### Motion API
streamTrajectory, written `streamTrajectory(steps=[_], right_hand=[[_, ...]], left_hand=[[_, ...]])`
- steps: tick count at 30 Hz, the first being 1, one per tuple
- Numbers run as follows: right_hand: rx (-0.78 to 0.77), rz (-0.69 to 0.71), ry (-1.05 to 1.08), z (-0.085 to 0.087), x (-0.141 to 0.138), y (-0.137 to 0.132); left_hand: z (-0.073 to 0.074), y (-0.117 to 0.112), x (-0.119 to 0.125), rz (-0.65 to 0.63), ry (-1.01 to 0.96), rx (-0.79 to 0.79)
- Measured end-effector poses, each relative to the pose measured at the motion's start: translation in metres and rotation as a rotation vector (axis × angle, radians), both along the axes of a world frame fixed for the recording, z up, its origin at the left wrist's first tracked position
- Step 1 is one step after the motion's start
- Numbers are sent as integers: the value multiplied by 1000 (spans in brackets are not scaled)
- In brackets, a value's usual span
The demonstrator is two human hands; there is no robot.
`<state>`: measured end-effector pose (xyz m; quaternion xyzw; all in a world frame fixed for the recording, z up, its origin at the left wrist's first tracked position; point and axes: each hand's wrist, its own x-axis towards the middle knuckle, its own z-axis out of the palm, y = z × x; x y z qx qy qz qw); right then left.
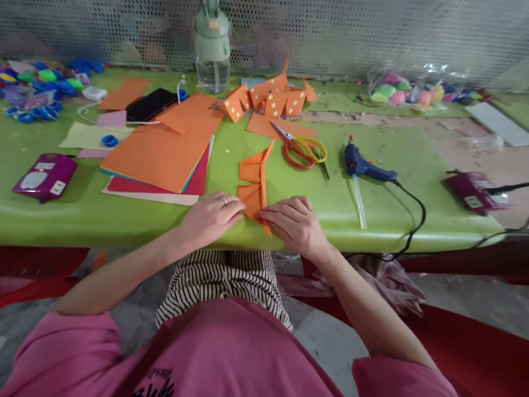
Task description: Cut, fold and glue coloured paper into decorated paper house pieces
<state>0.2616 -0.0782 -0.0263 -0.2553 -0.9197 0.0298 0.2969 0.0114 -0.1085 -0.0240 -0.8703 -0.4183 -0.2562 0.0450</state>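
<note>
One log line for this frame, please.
left hand: pressing folded orange paper | right hand: pressing it too | nearby: scissors, glue gun

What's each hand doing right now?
Left hand: open, fingers pressing flat on the folded orange paper.
Right hand: fingers curled on the same paper; grip cannot be told.

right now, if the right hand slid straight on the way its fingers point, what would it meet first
The folded orange paper, which the right hand is touching now; just beyond it, probably the left hand.
</note>
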Motion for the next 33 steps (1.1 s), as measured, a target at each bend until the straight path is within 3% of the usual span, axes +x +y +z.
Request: streamTrajectory(steps=[4,9,17,22,26,29,33], right_hand=[[-45,20,-17,-8,2,-1],[-163,-20,41,-4,-1,2],[-436,-330,133,3,-20,4],[-480,-475,146,5,-28,2],[-515,-384,167,7,-22,6],[-414,-234,120,7,-11,10],[-280,-208,84,3,-3,13]], left_hand=[[-6,-4,-7,17,-24,-36],[-2,-4,-9,-24,47,-14],[1,14,-7,-2,38,-79],[-1,18,4,59,7,-135],[0,16,8,97,-30,-174],[1,14,6,94,-79,-194],[-1,10,4,96,-87,-175]])
